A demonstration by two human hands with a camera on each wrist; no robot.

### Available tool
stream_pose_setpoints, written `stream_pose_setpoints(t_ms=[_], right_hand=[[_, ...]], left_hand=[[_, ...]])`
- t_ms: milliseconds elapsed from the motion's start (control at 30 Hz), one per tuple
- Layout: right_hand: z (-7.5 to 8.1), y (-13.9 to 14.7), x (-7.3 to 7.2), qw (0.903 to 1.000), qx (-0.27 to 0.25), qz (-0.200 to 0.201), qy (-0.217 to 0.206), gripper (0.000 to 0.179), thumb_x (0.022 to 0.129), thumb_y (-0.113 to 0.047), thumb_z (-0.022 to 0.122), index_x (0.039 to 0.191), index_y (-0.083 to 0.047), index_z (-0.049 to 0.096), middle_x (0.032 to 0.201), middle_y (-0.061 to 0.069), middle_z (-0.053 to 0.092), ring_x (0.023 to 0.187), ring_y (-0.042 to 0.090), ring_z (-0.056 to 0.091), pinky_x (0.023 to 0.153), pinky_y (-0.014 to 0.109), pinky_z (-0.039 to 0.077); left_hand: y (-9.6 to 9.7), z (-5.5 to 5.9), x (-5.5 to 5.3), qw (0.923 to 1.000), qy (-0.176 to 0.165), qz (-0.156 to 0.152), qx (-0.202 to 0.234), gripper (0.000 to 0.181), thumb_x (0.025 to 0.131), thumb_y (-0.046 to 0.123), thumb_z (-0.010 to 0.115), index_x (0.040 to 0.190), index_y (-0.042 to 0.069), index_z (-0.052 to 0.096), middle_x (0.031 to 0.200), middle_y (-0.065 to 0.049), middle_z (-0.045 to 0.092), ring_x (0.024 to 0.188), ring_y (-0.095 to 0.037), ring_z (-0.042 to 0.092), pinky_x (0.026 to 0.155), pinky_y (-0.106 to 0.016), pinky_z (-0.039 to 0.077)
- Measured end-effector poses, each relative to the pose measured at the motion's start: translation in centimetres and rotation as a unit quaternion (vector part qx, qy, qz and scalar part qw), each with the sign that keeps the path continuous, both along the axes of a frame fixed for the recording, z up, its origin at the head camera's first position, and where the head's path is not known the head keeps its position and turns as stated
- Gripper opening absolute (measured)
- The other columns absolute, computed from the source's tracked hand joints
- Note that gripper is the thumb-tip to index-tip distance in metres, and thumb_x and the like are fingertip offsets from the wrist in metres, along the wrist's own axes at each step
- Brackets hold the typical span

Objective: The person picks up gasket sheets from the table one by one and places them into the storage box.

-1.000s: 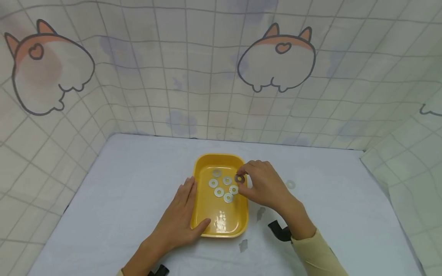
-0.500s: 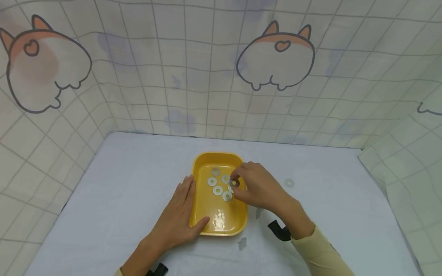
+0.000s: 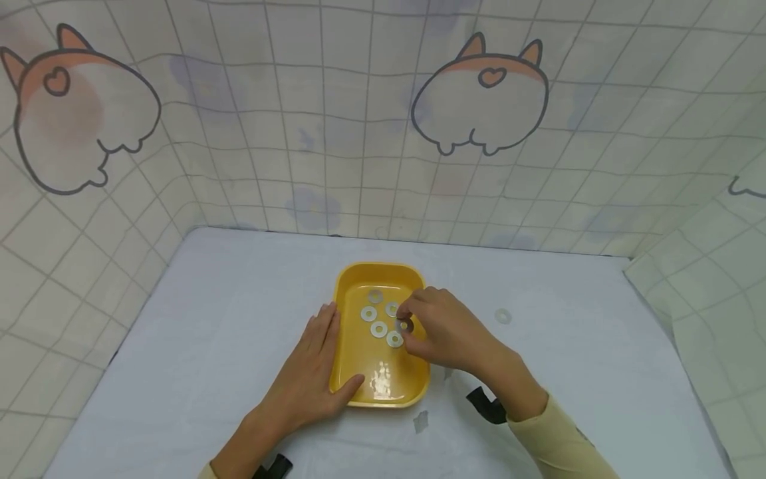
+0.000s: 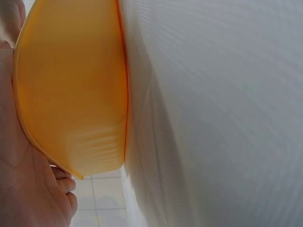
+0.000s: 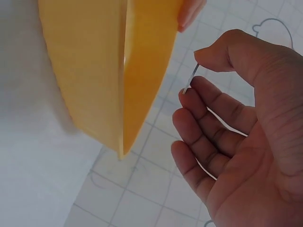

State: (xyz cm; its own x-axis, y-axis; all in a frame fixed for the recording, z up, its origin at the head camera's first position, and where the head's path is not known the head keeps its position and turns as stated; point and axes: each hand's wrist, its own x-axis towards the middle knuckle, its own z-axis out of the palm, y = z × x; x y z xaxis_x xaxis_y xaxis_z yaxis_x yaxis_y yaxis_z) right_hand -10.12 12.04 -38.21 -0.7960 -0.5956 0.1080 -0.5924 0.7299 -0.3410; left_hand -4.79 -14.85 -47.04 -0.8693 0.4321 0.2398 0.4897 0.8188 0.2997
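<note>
A yellow tray (image 3: 365, 372) with rounded corners lies on the white cloth, and several flat metal washers (image 3: 378, 329) are spread over its floor. My right hand (image 3: 451, 329) is above the tray's right side, pinching one washer (image 5: 191, 79) between thumb and fingertips; in the right wrist view that washer shows edge-on. Along the tray's left rim rests my left hand (image 3: 305, 379), fingers straight and thumb over the near left corner. The left wrist view has the tray's outer wall (image 4: 71, 90) close beside the palm. My right fingers hide part of the washers below.
One more washer (image 3: 503, 316) lies on the white cloth (image 3: 239, 299) to the right of the tray. A grey patch (image 3: 421, 422) marks the cloth near the tray's front. Behind stands a checked curtain (image 3: 359, 133) with cartoon animals. Black straps (image 3: 487, 406) sit at both wrists.
My right hand has moved a little left and nearer to me over the tray with its pinched washer. The left hand has kept its place on the rim.
</note>
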Motion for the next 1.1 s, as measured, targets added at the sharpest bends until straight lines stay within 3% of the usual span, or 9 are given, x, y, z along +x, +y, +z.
stream_pose_setpoints(t_ms=[333, 533, 767, 967, 1100], right_hand=[[-0.3, -0.1, 0.6, 0.9983, 0.007, 0.045, 0.036, 0.014, 0.088, -0.017, 0.077, 0.100, -0.011, 0.076, 0.094, -0.003, 0.071, 0.087, 0.014, 0.061, 0.091, 0.037, 0.057], [0.1, -0.1, 0.8, 0.9977, 0.021, 0.046, 0.046, 0.015, 0.086, -0.017, 0.078, 0.099, -0.011, 0.076, 0.091, -0.003, 0.071, 0.086, 0.014, 0.060, 0.086, 0.034, 0.055], [0.2, -0.1, 1.0, 0.9976, 0.026, 0.052, 0.038, 0.017, 0.086, -0.017, 0.078, 0.102, -0.011, 0.076, 0.093, -0.003, 0.071, 0.088, 0.014, 0.062, 0.088, 0.034, 0.056], [0.0, 0.1, 1.2, 0.9979, 0.034, 0.050, 0.024, 0.022, 0.089, -0.019, 0.078, 0.109, -0.010, 0.077, 0.103, 0.001, 0.074, 0.097, 0.018, 0.067, 0.092, 0.038, 0.058], [0.0, 0.6, 1.1, 0.9991, 0.037, 0.019, -0.006, 0.029, 0.091, -0.026, 0.079, 0.115, -0.010, 0.077, 0.111, 0.002, 0.074, 0.100, 0.021, 0.067, 0.095, 0.041, 0.059]], left_hand=[[0.0, 0.1, 0.0, 0.9999, -0.010, 0.000, -0.005, 0.106, 0.094, 0.057, 0.066, 0.164, -0.009, 0.022, 0.177, -0.022, 0.018, 0.165, -0.035, 0.021, 0.137, -0.043, 0.017], [-0.1, 0.1, 0.0, 1.0000, -0.007, 0.000, -0.002, 0.107, 0.093, 0.057, 0.067, 0.164, -0.010, 0.022, 0.176, -0.022, 0.019, 0.165, -0.035, 0.021, 0.139, -0.037, 0.010], [-0.1, 0.1, -0.2, 0.9999, -0.010, 0.000, -0.003, 0.107, 0.094, 0.057, 0.066, 0.164, -0.009, 0.021, 0.177, -0.022, 0.018, 0.165, -0.036, 0.022, 0.137, -0.043, 0.018], [0.0, 0.0, -0.1, 0.9999, -0.015, -0.001, -0.001, 0.107, 0.094, 0.057, 0.066, 0.165, -0.009, 0.021, 0.177, -0.022, 0.018, 0.166, -0.035, 0.020, 0.138, -0.040, 0.014], [0.0, -0.1, 0.0, 1.0000, -0.002, 0.000, -0.002, 0.106, 0.093, 0.056, 0.068, 0.163, -0.010, 0.023, 0.176, -0.023, 0.020, 0.165, -0.035, 0.022, 0.139, -0.035, 0.008]])
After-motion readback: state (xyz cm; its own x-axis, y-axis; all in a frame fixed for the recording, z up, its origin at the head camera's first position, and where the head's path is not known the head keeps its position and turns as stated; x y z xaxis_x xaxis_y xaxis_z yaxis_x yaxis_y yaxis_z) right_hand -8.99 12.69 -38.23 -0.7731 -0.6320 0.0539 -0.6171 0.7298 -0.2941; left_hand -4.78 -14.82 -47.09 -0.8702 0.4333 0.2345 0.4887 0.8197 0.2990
